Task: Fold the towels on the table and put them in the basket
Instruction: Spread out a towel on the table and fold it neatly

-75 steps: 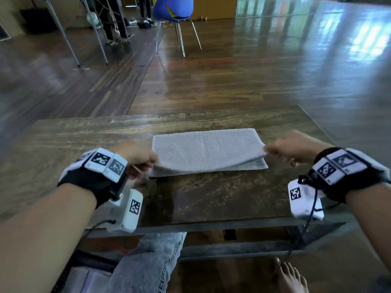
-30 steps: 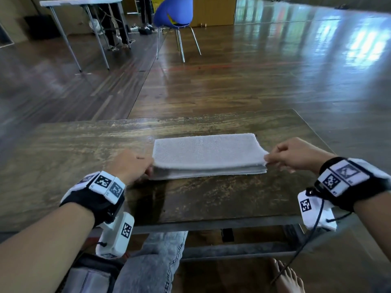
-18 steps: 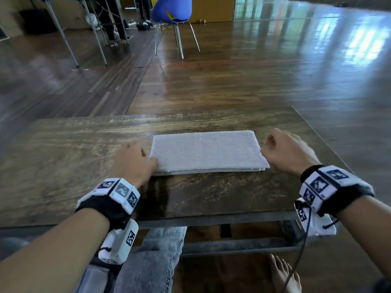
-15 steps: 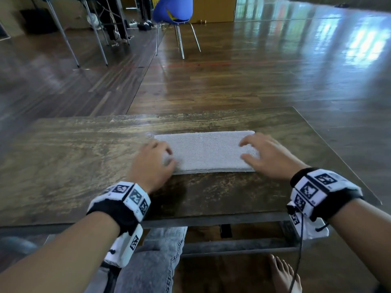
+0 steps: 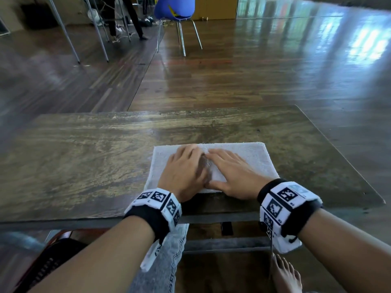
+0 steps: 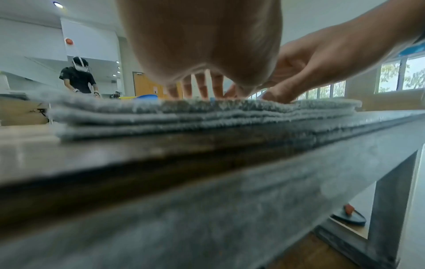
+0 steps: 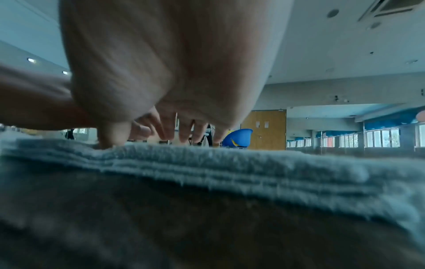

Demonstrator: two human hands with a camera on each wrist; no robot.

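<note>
A white towel [image 5: 251,157], folded into several layers, lies flat near the front edge of the wooden table [image 5: 84,155]. My left hand [image 5: 186,168] and right hand [image 5: 228,170] lie side by side on its middle, fingers straight, pressing it down. In the left wrist view the towel's [image 6: 184,116] stacked layers show edge-on under my left hand's fingers [image 6: 202,87], with the right hand [image 6: 299,72] beside them. The right wrist view shows the towel [image 7: 230,167] under the right hand's fingers [image 7: 184,131]. No basket can be made out for certain.
A blue chair [image 5: 174,9] stands on the wooden floor beyond the table, with metal table legs [image 5: 97,32] at the back left. A dark object [image 5: 48,263] sits low at my left by my knee. Another person [image 6: 78,76] stands far off.
The hands let go of the towel's two ends after laying the fold down, then slid inward from both sides. They now meet flat on the towel's middle.
</note>
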